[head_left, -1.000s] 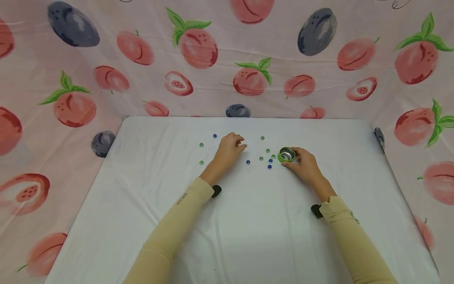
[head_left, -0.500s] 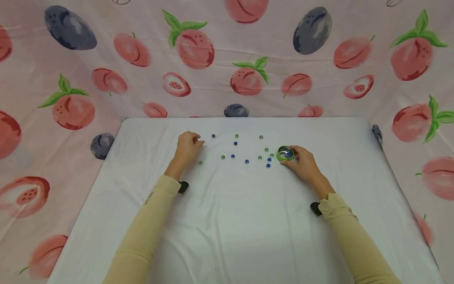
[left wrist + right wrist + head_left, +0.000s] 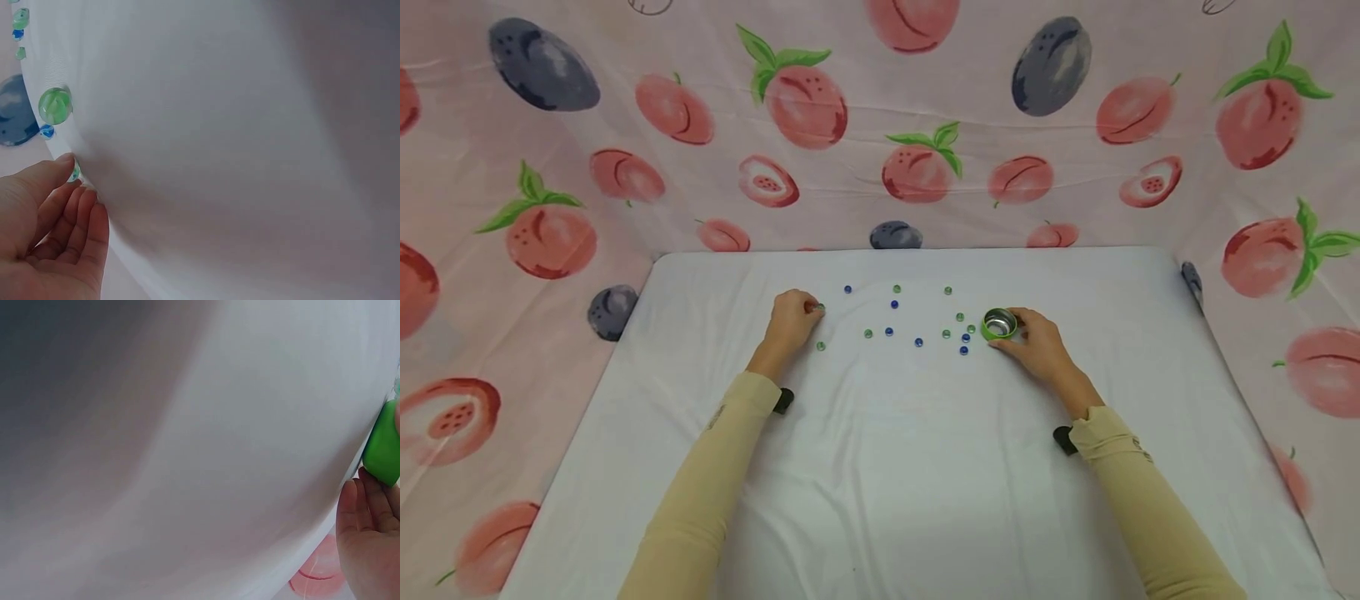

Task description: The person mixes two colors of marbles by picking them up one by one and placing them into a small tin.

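At the left of the scattered glass marbles, my left hand pinches a green marble between thumb and fingers, close to the white cloth. Another green marble lies just in front of that hand, and a blue marble lies behind it to the right. On the right side, my right hand holds a small round cup, green outside and shiny metal inside, with thumb and fingers around its side. The cup stands upright on the cloth; its contents are hard to make out. The right wrist view shows its green wall.
Several green and blue marbles, among them a blue marble and a green marble, lie spread between the hands. A few sit right beside the cup. A fruit-patterned curtain encloses the white-covered table at the back and sides.
My left hand has moved left from the middle of the marbles to the leftmost ones and taken a green marble between its fingers. My right hand stays at the cup.
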`<state>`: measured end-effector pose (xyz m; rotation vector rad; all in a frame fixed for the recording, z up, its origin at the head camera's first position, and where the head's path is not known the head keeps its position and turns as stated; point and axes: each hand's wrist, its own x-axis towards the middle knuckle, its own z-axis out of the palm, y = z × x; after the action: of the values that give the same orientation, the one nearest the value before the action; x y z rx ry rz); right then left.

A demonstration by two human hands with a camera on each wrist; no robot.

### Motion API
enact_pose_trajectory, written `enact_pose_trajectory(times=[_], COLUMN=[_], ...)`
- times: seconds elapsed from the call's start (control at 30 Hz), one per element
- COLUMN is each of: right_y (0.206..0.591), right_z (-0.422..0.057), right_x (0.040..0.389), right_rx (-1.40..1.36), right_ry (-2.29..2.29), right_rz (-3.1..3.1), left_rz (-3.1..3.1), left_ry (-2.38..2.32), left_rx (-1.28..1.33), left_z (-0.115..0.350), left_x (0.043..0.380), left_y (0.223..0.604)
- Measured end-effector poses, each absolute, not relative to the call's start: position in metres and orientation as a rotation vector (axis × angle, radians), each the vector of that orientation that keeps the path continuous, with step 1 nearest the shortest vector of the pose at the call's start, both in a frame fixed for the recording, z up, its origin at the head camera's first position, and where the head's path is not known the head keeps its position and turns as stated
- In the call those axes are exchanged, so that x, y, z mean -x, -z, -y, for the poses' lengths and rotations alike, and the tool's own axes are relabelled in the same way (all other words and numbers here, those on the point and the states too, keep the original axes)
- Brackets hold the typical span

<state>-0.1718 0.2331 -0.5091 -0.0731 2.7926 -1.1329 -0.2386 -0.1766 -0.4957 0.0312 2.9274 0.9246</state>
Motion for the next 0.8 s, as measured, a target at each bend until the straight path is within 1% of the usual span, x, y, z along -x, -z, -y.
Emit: enact_pose_trajectory(times=[0.13, 0.23, 0.37, 0.5, 0.63, 0.8], right_y=[0.509, 0.508, 0.507, 0.507, 0.508, 0.509], right_z=[-0.232, -0.232, -0.233, -0.234, -0.235, -0.236], right_x=[0.172, 0.171, 0.172, 0.173, 0.173, 0.173], right_rx=[0.08, 0.088, 0.094, 0.093, 0.089, 0.094], right_ry=[1.134, 1.135, 1.136, 1.15, 1.159, 1.155], right_rz=[-2.796, -2.8, -2.803, -2.796, -2.787, -2.792], left_rz=[-2.92, -2.916, -2.897, -2.886, -2.85, -2.769], left_ry=[-0.931, -0.96, -1.006, -1.035, -1.085, -1.13], left_rx=[-0.081, -0.145, -0.222, -0.36, -0.497, -0.591], left_z=[0.167, 0.15, 0.111, 0.069, 0.032, -0.008], left_x=[0.241, 0.243, 0.243, 0.242, 0.239, 0.234], left_y=[0.493, 0.489, 0.479, 0.471, 0.469, 0.47])
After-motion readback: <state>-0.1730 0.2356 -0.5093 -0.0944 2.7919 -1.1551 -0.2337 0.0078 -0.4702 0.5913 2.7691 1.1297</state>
